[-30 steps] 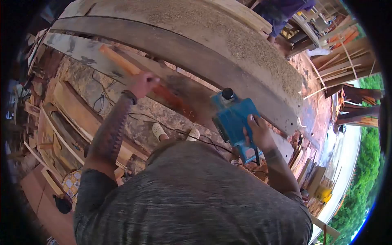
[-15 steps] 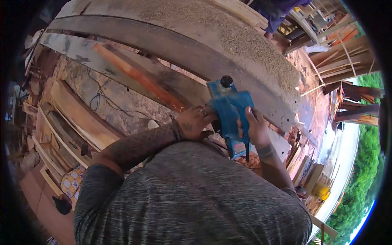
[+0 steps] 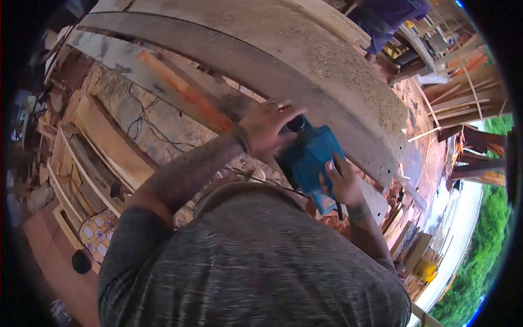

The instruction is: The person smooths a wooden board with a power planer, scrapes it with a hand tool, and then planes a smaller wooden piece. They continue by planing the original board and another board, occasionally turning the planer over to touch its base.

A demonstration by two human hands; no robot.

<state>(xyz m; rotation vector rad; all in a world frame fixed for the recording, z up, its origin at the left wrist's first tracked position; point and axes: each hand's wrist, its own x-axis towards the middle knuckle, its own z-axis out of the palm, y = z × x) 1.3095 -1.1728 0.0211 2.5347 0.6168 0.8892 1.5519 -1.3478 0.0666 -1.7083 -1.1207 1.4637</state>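
Observation:
A blue electric planer (image 3: 313, 158) is in front of me, tilted over the gap between the boards. My right hand (image 3: 343, 182) is closed around its rear handle. Close to the black front knob (image 3: 296, 123) is my left hand (image 3: 267, 128), its fingers stretched and apart on either side of the knob, slightly blurred. A reddish-orange wooden beam (image 3: 185, 90) lies on the bench boards, its near end behind my left wrist. Beyond the planer runs a long grey-brown plank (image 3: 229, 57).
Wood shavings (image 3: 348, 71) cover the far board. A cable (image 3: 143, 117) loops over the ground at left, near a curved timber piece (image 3: 109, 139). A person in dark purple clothing (image 3: 389, 19) stands at the far right. Stacked lumber (image 3: 463, 98) lies right.
My left hand has moved from the planer's side up to its front knob, and its fingers have spread. The planer has shifted slightly down and right, still in my right hand.

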